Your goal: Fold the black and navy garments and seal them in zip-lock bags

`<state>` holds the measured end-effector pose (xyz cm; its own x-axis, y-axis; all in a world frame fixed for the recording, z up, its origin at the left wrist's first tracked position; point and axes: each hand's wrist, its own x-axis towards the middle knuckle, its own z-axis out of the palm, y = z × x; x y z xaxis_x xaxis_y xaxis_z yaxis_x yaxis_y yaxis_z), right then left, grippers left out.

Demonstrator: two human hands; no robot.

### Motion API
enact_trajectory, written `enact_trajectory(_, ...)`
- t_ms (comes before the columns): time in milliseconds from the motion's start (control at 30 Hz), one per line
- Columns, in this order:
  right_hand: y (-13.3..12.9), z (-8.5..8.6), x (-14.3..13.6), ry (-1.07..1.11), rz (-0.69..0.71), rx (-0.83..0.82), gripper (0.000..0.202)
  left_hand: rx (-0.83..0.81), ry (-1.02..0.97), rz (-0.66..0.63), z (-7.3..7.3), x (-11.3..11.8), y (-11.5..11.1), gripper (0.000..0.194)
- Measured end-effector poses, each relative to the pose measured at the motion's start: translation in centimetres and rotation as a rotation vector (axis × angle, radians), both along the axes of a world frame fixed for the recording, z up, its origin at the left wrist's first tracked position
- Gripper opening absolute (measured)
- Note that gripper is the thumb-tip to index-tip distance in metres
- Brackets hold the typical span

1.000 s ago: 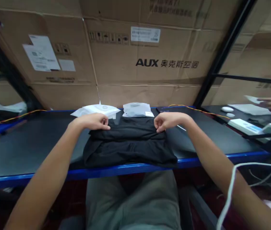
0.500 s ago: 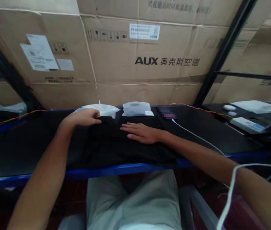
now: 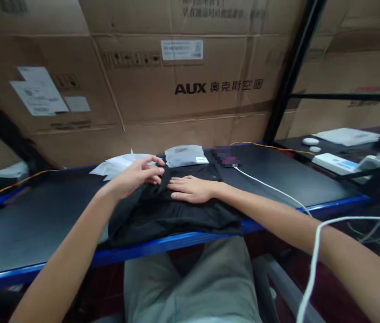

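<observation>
Black cloth (image 3: 176, 220) lies mid-span at front edge of counter (image 3: 58, 211), reaching the blue rim. Right hand (image 3: 194, 189) flat on it, palm down, fingers extended, nearly together. Left hand (image 3: 139, 174) just beside, fingers curled, clamped on a raised fold. Back edge: white packets (image 3: 185, 157), pixelated device (image 3: 223, 156) right of them, white cable (image 3: 270, 185) attached. Carton (image 3: 149, 105) behind.

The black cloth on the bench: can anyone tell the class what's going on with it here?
The person's left hand has a fold of the black cloth bunched up at its fingers, while the right hand lies flat on the cloth. The cloth sits at the front of a dark table, with a pale packet just beyond it.
</observation>
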<state>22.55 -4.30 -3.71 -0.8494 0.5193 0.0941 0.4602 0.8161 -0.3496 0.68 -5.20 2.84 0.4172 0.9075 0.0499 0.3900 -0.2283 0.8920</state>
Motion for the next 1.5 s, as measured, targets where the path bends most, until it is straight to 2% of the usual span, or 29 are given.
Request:
enact_trajectory(67,0.4,0.1,0.1,0.019,0.006,0.011,0.047,0.043,0.100,-0.133,-1.0,1.3,-0.4,0.045)
enact_trajectory(133,0.9,0.5,0.6,0.041,0.011,-0.017,0.040,0.141,0.182,-0.182,-1.6,1.8,-0.4,0.042)
enact_trajectory(233,1.6,1.9,2.2,0.200,-0.006,-0.059,0.030,0.244,0.176,-0.131,-1.7,1.6,-0.1,0.040)
enact_trajectory(367,2.0,3.5,4.4,0.457,-0.286,0.069,0.023,0.315,0.099,-0.037,-1.3,0.7,0.4,0.037)
enact_trajectory(467,2.0,3.6,4.6,0.469,-0.343,0.163,0.021,0.381,0.092,0.038,-1.0,0.1,0.5,0.032)
enact_trajectory(533,1.9,3.5,4.4,0.461,-0.306,0.196,0.020,0.436,0.195,0.128,-0.7,-0.5,0.6,0.030)
enact_trajectory(600,1.8,3.3,4.1,0.467,-0.273,0.220,0.019,0.422,0.400,0.164,-0.4,-1.0,0.7,0.035)
enact_trajectory(700,1.9,3.3,4.1,0.527,-0.270,0.255,0.020,0.289,0.684,0.060,-0.6,-1.2,0.8,0.043)
enact_trajectory(767,2.0,3.3,4.2,0.551,-0.271,0.271,0.020,0.289,0.733,0.040,-1.2,-0.9,1.0,0.042)
enact_trajectory(867,2.1,3.1,4.2,0.513,-0.267,0.284,0.020,0.379,0.658,0.099,-2.4,-0.2,1.2,0.042)
enact_trajectory(1000,1.9,2.8,3.9,0.416,-0.238,0.280,0.018,0.343,0.533,0.154,-3.1,0.0,1.7,0.043)
enact_trajectory(1133,1.4,3.1,3.9,0.367,-0.184,0.222,0.018,0.427,0.497,0.282,-2.2,-1.3,2.2,0.040)
enact_trajectory(1300,1.5,2.6,3.9,0.198,-0.047,0.036,0.018,0.528,0.509,0.451,-1.0,-2.7,2.6,0.033)
enact_trajectory(1400,1.7,2.2,3.7,0.177,-0.041,0.009,0.019,0.625,0.469,0.435,-1.2,-1.9,2.3,0.032)
enact_trajectory(1500,1.7,2.3,3.7,0.156,-0.042,0.005,0.019,0.762,0.410,0.268,-1.7,-0.4,1.3,0.032)
